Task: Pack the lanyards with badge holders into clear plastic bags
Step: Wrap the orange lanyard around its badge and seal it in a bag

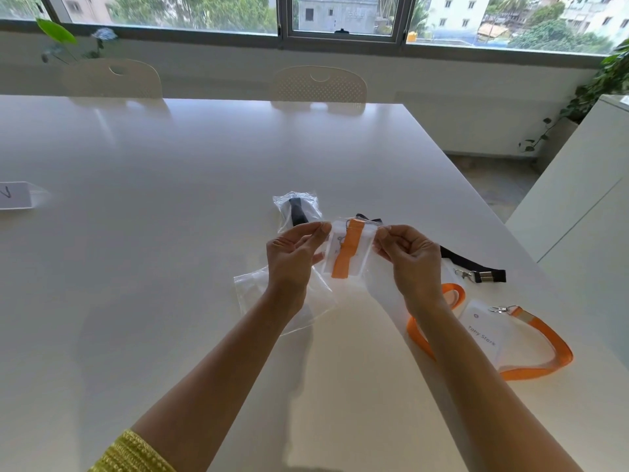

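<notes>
Both forearms reach in from the near edge, a yellow sleeve (136,453) on my left one. My left hand (295,255) and right hand (410,257) hold a clear bag (350,248) just above the surface (170,267), each pinching a top corner between thumb and curled fingers (318,228). Inside the bag sits a folded orange lanyard (345,253) with its holder (335,247), fully below the opening.

Step in hand, as I judge it: closing the mouth of this filled bag. The next move calls for pressing the two lips together along the top edge without catching the strap or clip; I cannot tell whether the strip is a zip or plain.

Count of each thing:
- packed bags lying on the surface: one, with a black strap, just beyond my left hand (299,209)
- bags in my hands: one
- empty bags (258,294): at least one, flat under my left wrist; possibly a second under my right, too faint to tell
- loose lanyards to my right: two, one black (476,264) and one orange (544,338), each with a holder
- card sleeve (17,195): one, at the far left edge, well apart

Two sets thus remain to be packed after this one
</notes>
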The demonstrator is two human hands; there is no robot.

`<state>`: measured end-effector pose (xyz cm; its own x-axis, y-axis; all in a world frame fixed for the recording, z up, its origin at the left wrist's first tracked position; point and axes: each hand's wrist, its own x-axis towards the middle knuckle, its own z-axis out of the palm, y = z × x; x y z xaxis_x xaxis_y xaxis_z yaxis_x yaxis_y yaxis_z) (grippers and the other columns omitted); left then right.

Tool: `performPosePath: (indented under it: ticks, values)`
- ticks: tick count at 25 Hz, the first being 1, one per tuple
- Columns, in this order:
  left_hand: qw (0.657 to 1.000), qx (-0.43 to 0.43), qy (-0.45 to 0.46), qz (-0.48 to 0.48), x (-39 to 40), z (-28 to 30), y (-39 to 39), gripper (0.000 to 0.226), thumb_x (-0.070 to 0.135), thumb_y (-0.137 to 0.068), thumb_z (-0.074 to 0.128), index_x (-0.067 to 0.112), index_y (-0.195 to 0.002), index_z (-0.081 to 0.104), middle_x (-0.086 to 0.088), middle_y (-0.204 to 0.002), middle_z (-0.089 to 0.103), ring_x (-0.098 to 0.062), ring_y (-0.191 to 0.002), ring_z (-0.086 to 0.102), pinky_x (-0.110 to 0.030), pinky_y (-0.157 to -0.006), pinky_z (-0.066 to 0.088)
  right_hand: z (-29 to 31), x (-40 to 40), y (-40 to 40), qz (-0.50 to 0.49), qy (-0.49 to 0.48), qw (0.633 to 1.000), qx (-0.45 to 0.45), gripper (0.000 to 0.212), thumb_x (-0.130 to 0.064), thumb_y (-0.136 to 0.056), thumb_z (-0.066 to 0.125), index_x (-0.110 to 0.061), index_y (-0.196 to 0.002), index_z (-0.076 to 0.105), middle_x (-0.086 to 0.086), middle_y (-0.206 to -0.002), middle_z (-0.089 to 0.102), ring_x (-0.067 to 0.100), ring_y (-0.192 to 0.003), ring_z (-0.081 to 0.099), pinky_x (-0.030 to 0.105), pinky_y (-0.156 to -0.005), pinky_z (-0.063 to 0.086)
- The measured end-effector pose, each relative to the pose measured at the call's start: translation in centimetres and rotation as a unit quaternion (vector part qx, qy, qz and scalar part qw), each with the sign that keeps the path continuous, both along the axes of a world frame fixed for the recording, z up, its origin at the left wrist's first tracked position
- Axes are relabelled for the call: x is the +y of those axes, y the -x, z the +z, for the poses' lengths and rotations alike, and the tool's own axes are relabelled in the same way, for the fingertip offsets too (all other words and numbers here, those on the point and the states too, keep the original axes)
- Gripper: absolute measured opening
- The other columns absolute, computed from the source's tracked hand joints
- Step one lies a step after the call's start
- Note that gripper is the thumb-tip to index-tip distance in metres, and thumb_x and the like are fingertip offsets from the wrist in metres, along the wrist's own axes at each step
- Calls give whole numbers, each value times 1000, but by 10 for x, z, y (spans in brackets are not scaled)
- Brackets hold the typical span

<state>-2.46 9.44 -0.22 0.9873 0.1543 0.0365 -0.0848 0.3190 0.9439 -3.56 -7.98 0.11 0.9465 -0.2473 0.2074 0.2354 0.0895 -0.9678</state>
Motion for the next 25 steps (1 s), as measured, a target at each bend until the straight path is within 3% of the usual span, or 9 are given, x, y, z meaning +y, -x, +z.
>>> performPosePath:
  ticks: [3, 7, 9, 12, 16, 22, 25]
  values:
    - [1000, -7, -21, -6, 1, 0, -2, 9, 29, -85, 74, 26, -92, 78, 9, -90, 80, -16, -93, 76, -31, -73, 62, 2, 4, 1, -10, 19, 1000, -3, 7, -16, -91, 68, -18, -89, 74, 0, -85, 76, 15, -82, 74, 23, -77, 59]
    - [999, -9, -10, -41, 3, 2, 0, 25, 35, -78, 74, 21, -98, 79, 2, -96, 80, -21, -95, 76, -36, -76, 62, 4, 5, 2, 24, 4, 1000, 8, 10, -14, -94, 63, -10, -98, 72, 11, -98, 75, 21, -93, 74, 30, -83, 60]
    - [1000, -4, -5, -29, 5, 2, -1, 21, 29, -81, 76, 18, -98, 79, -1, -97, 80, -25, -96, 76, -39, -80, 62, 4, 5, 1, 48, 12, 999, 16, 12, -12, -95, 62, -8, -103, 70, 13, -102, 74, 25, -96, 73, 34, -86, 60]
    - [1000, 5, 1, -11, 8, 1, -2, 8, 18, -90, 73, 19, -94, 80, 1, -92, 80, -21, -90, 76, -34, -72, 61, 6, 6, 0, 42, 56, 997, 27, 11, -16, -94, 64, -10, -99, 72, 8, -98, 75, 27, -96, 72, 38, -89, 59]
    - [1000, 7, -16, 15, 7, 1, -2, 10, 19, -91, 72, 26, -88, 79, 6, -89, 80, -18, -89, 76, -32, -70, 60, 4, 11, -2, 5, 66, 997, 44, 8, -18, -93, 67, -16, -90, 73, 8, -94, 75, 30, -95, 69, 39, -89, 59]
    - [999, 11, -14, 30, 8, 0, 0, 20, 18, -92, 72, 30, -78, 80, 9, -85, 78, -13, -83, 74, -32, -70, 60, 1, 21, -6, -26, 97, 994, 38, 13, -17, -94, 66, -24, -84, 72, 3, -91, 74, 15, -82, 66, 22, -71, 55]
    - [999, 1, -29, 25, 10, 1, 1, 21, 19, -94, 69, 29, -79, 78, 10, -84, 78, -8, -79, 73, -23, -60, 57, 0, 24, -5, -28, 82, 996, 35, 14, -16, -95, 65, -23, -86, 72, 1, -90, 74, 15, -84, 68, 18, -70, 53]
